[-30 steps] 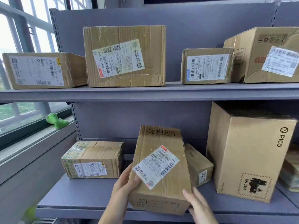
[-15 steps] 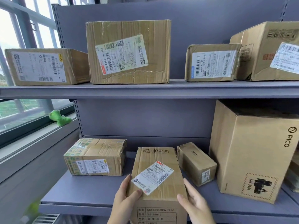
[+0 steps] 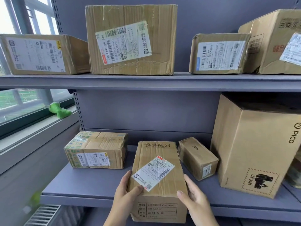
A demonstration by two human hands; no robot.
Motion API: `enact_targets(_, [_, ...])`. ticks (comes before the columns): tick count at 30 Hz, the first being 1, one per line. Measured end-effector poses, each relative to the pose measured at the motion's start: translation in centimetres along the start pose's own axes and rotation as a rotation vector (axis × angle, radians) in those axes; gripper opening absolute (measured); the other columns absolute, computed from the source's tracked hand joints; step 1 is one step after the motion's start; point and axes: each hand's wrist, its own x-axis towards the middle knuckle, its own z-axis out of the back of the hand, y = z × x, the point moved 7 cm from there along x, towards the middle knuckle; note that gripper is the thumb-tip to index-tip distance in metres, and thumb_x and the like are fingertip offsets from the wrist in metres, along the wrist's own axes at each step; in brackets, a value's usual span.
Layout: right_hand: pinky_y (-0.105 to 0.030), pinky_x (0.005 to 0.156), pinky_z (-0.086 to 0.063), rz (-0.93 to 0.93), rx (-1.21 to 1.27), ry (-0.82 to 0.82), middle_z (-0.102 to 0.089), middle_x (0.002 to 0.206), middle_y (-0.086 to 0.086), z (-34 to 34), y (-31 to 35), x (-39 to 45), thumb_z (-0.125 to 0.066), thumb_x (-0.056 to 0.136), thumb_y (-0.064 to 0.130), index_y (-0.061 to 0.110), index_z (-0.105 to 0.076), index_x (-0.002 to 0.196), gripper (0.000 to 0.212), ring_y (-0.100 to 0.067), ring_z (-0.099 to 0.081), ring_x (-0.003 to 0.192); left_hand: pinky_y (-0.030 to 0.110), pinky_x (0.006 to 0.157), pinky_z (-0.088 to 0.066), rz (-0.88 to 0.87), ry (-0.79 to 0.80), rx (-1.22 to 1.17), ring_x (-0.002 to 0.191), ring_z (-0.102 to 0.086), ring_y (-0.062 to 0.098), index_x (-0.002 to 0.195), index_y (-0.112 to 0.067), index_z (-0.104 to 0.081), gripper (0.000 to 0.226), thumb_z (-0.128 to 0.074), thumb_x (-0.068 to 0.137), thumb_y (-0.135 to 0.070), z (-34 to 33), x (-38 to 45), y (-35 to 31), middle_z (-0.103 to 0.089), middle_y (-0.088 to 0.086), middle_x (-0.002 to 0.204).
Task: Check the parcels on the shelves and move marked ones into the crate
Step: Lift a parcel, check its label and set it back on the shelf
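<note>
Both hands grip the long brown cardboard parcel (image 3: pixel 158 176) with handwritten marks. Left hand (image 3: pixel 124 193) clasps one side, right hand (image 3: pixel 193 196) the other, over the grey lower shelf (image 3: pixel 81 191).

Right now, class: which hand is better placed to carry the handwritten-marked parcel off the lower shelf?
Neither alone. The left hand grips the marked parcel with its thumb over the top; the right hand clasps the opposite side. Probably lift with both.

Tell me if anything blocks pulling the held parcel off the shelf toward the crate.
Nothing visible does. Both hands, left and right, hold the parcel, which already overhangs the shelf edge with gaps either side. The crate is out of view.
</note>
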Motion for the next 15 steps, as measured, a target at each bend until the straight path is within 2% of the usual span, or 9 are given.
enact_targets(3, [-0.009,0.074,-0.047,-0.004,0.023,0.008,-0.055,0.107,0.023,-0.1,0.0,-0.3,-0.061,0.084,-0.003,0.014,-0.037,0.14,0.064,0.006,-0.054,0.098,0.026,0.079,-0.043,0.037,0.026,-0.038,0.104,-0.056,0.015,0.12,-0.023,-0.045,0.073,-0.066,0.051,-0.017,-0.1,-0.1,0.1,-0.059,-0.006,0.111])
enact_targets(5, [-0.008,0.071,-0.049,-0.014,0.035,0.009,-0.057,0.108,0.019,-0.2,0.0,-0.7,-0.059,0.083,-0.008,0.012,-0.037,0.139,0.064,0.002,-0.056,0.098,0.026,0.075,-0.046,0.066,0.041,-0.048,0.102,-0.059,0.015,0.116,-0.022,-0.048,0.082,-0.071,0.038,-0.023,0.1,-0.3,0.4,-0.063,-0.004,0.109])
enact_targets(8, [-0.02,0.074,-0.049,-0.081,0.122,-0.011,-0.058,0.119,0.004,-0.2,-0.6,-1.3,-0.066,0.076,-0.009,0.009,-0.036,0.139,0.073,-0.007,-0.055,0.101,0.033,0.078,-0.049,0.142,0.088,-0.05,0.102,-0.063,0.026,0.113,-0.019,-0.055,0.083,-0.072,0.032,-0.023,0.3,-0.6,1.2,-0.07,0.007,0.106])
enact_targets(10, [-0.026,0.083,-0.045,-0.126,0.151,-0.026,-0.06,0.112,0.004,-0.4,-1.0,-1.8,-0.068,0.071,-0.006,0.008,-0.038,0.139,0.076,-0.008,-0.055,0.099,0.034,0.074,-0.05,0.213,0.157,-0.057,0.097,-0.066,0.029,0.109,-0.013,-0.059,0.078,-0.072,0.032,-0.013,0.4,-0.9,1.7,-0.074,0.009,0.097])
enact_targets(12, [-0.033,0.093,-0.042,-0.17,0.16,-0.073,-0.062,0.104,0.006,-0.5,-1.3,-2.5,-0.062,0.08,-0.009,0.008,-0.043,0.136,0.061,-0.011,-0.057,0.099,0.035,0.073,-0.05,0.294,0.234,-0.065,0.096,-0.066,0.034,0.106,-0.006,-0.06,0.08,-0.072,0.027,-0.01,0.5,-1.2,2.2,-0.074,0.014,0.094])
enact_targets(15, [-0.036,0.097,-0.041,-0.233,0.173,-0.168,-0.066,0.107,-0.004,-0.5,-2.1,-3.4,-0.06,0.084,-0.001,0.007,-0.055,0.124,0.041,-0.02,-0.059,0.102,0.041,0.081,-0.048,0.38,0.359,-0.108,0.102,-0.063,0.039,0.11,0.001,-0.059,0.082,-0.075,0.03,-0.006,0.2,-1.5,2.7,-0.07,0.021,0.103])
